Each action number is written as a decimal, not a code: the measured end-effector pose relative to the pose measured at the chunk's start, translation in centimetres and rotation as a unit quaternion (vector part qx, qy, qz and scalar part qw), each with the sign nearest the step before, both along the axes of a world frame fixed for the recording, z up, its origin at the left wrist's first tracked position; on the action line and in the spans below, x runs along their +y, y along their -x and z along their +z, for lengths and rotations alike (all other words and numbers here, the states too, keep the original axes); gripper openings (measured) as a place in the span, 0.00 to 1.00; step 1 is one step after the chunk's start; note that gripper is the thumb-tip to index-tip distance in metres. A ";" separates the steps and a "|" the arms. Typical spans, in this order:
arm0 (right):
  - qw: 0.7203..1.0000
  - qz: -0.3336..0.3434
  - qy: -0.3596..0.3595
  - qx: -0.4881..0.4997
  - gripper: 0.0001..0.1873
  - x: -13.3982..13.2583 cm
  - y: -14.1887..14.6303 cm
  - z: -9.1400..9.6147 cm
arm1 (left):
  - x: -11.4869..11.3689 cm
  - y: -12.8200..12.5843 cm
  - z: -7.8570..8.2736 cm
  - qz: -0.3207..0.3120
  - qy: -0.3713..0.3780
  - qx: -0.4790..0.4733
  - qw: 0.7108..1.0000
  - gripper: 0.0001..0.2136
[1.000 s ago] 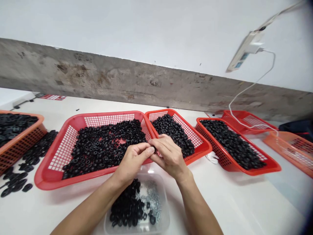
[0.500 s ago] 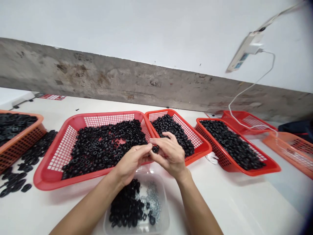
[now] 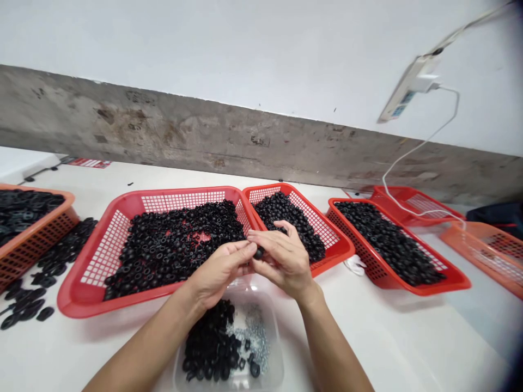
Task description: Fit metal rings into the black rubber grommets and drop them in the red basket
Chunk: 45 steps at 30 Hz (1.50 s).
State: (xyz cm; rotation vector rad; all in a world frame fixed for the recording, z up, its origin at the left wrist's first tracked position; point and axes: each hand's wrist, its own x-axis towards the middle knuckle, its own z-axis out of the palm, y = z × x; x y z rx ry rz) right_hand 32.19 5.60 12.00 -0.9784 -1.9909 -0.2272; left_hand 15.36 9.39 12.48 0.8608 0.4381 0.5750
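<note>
**Both hands pinch a small black rubber grommet (image 3: 259, 252) above the baskets**

The left hand (image 3: 218, 269) and right hand (image 3: 284, 261) meet over the near rim of a large red mesh basket (image 3: 105, 245), their fingers curled closed. The grommet sits between their fingertips, partly hidden. It looks light, small and a little springy, unlikely to break but easy to drop or lose among its like. The rubber should grip skin fairly well, and the firmest hold is likely a fingertip pinch across its outer rim, leaving the hole free.

That large basket holds a broad layer of similar black rings, with a patch of red floor showing through. Just beside it, a smaller red mesh basket (image 3: 314, 228) holds another heap of them, and a third red basket (image 3: 408, 288) holds a long bank. Below the hands, a clear plastic tub (image 3: 275, 348) holds black rings on one side and small silver metal parts (image 3: 256, 335) on the other. At the far left, an orange basket (image 3: 36, 245) is filled with flatter black parts, and more of these parts (image 3: 44, 313) lie loose on the white table (image 3: 368, 337).
</note>
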 end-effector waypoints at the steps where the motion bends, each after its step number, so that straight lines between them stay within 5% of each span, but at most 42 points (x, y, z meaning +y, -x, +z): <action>1: 1.000 0.003 0.005 0.003 0.16 0.0 0.0 0.0 | 0.0 0.0 0.0 0.002 0.000 0.002 1.000 0.15; 7: 1.000 -0.006 -0.005 -0.022 0.16 0.1 0.3 -0.3 | 0.2 0.0 -0.2 0.017 -0.015 -0.006 1.000 0.11; 15: 0.991 -0.119 -0.027 -0.061 0.15 -0.3 1.8 -0.2 | 0.2 -0.1 -0.3 0.133 -0.155 0.064 0.977 0.06; 37: 0.993 -0.115 -0.001 -0.036 0.16 -0.4 2.2 -0.1 | -0.1 -0.3 -0.1 0.165 -0.165 0.088 0.968 0.07; 45: 0.993 -0.114 -0.019 -0.036 0.15 -0.2 1.6 -0.3 | 0.5 0.2 0.1 0.091 -0.164 0.077 0.979 0.10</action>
